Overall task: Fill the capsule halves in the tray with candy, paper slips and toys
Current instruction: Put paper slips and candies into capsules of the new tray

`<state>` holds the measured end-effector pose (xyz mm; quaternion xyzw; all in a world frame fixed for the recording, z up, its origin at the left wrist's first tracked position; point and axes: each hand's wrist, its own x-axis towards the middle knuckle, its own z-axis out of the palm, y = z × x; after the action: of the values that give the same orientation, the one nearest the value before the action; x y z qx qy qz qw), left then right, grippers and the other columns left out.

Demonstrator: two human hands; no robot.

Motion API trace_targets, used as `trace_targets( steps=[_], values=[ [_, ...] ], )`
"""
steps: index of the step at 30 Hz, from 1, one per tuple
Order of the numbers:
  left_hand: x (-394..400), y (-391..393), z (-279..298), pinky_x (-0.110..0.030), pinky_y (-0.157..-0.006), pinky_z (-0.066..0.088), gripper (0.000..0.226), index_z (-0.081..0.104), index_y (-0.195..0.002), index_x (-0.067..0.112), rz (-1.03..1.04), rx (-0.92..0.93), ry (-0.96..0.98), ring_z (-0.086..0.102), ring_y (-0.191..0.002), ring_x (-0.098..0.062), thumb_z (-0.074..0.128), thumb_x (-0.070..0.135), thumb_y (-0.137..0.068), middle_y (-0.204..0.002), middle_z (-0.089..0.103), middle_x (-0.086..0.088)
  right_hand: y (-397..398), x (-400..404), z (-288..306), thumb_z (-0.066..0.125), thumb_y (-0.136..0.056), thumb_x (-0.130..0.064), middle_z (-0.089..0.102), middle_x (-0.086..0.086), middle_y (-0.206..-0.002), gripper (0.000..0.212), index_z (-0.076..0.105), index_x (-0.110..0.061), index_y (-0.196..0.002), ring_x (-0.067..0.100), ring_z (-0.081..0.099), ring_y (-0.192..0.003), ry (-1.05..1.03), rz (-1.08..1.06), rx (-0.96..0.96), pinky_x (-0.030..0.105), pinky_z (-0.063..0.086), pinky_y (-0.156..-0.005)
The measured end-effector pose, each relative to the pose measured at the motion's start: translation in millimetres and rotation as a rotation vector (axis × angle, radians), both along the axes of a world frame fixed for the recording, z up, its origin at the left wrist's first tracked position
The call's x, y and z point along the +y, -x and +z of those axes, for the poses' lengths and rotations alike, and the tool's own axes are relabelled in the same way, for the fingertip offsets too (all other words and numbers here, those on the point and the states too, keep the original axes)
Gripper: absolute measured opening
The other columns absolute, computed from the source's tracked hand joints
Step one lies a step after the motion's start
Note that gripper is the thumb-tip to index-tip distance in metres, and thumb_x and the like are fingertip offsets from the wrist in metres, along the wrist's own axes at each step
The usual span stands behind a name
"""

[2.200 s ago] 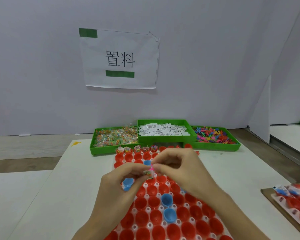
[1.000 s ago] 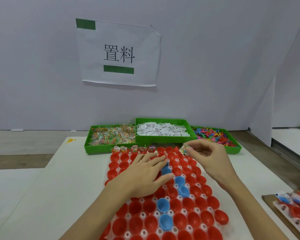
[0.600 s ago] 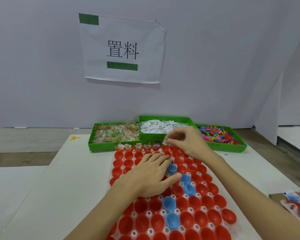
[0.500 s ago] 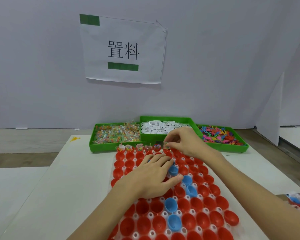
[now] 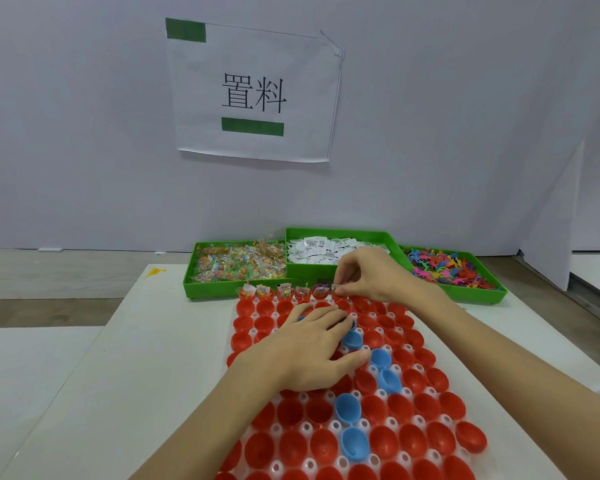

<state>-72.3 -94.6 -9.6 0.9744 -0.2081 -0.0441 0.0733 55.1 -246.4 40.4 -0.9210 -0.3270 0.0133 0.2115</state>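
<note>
Single head-worn wide-angle view, facing forward and down across the worktop [image 5: 146, 358] toward the back wall [image 5: 430, 133]; hands close below.

Right hand [image 5: 371, 275] pinching candy [image 5: 336, 288]

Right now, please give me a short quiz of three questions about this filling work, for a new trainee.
1. True or false: the left hand rests flat on the capsule tray.
2. Which green bin holds the paper slips? A. left bin B. middle bin C. right bin
3. Fill in: the right hand pinches a small packet over the ____ row of capsule halves.

Key:
1. True; its fingers lie straight on the red halves.
2. B; candy is in the left bin, toys in the right bin.
3. Far.
</note>
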Motion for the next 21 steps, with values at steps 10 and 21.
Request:
trace_targets(
  steps=[10,21],
  values=[
    [1.5,0.4,1.1,-0.040,-0.124,-0.013,0.078,0.012,-0.164,0.023,-0.006,0.012,-0.005,0.001,-0.156,-0.007,0.015,0.070,-0.101,-0.171,0.010,0.006,-6.5,-0.6,16.1,0.079,-0.088,-0.015,0.078,-0.009,-0.087,0.010,0.082,-0.020,-0.095,0.000,0.072,-0.077,0.133,0.008,0.115,0.014,0.056,-0.073],
    [0.3,1.9,0.3,-0.041,-0.126,-0.014,0.078,0.006,-0.164,0.025,0.003,0.031,-0.025,-0.005,-0.156,-0.005,0.010,0.070,-0.100,-0.171,0.003,0.007,-0.3,12.8,9.9,0.082,-0.082,-0.009,0.077,0.000,-0.086,0.006,0.080,-0.011,-0.088,0.009,0.069,-0.078,0.149,-0.088,0.073,0.020,0.055,-0.073]
  ],
)
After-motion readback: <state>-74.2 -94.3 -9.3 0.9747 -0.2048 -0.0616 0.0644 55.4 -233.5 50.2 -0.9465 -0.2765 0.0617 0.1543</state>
